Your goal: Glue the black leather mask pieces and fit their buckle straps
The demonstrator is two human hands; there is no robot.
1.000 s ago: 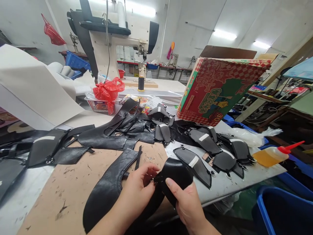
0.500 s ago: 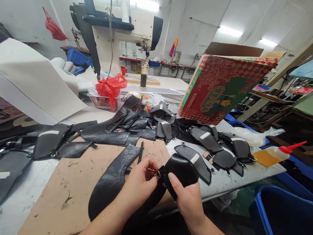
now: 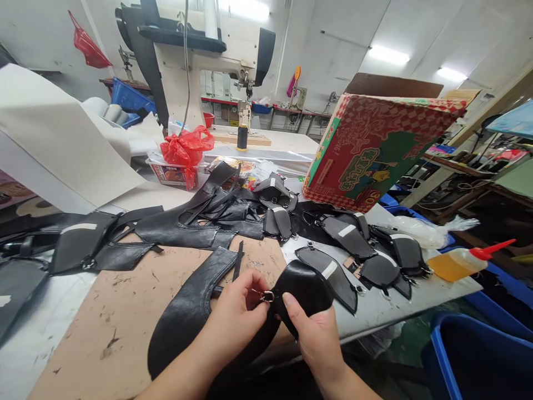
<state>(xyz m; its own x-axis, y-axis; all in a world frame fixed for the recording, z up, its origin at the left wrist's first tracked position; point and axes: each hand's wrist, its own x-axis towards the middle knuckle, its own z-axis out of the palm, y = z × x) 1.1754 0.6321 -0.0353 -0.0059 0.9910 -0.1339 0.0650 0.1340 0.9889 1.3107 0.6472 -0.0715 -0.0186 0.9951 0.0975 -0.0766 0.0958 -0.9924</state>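
A shiny black leather piece (image 3: 306, 283) is gripped in my right hand (image 3: 318, 336), with the thumb pressed on its face. My left hand (image 3: 239, 305) pinches a small metal buckle (image 3: 267, 296) at the left end of that piece; the fingertips partly cover the strap there. Under my left forearm lies a larger curved black leather part (image 3: 179, 316) with a cut-out and a narrow strap (image 3: 239, 260). To the right rest several dark grey padded pieces, one of them a pointed panel (image 3: 320, 272) with a white strip and a ring.
Brown cardboard (image 3: 120, 311) covers the near worktop. A glue bottle (image 3: 458, 262) with a red nozzle lies at right, near a blue bin (image 3: 441, 344). A printed carton (image 3: 375, 150) leans behind the pieces. Further back stand a sewing machine (image 3: 208, 66) and a black thread spool (image 3: 242, 137).
The metal buckle shows more fully between my fingertips, and the dark strap end by it is less visible. Both hands keep hold in nearly the same place; the view shifts slightly.
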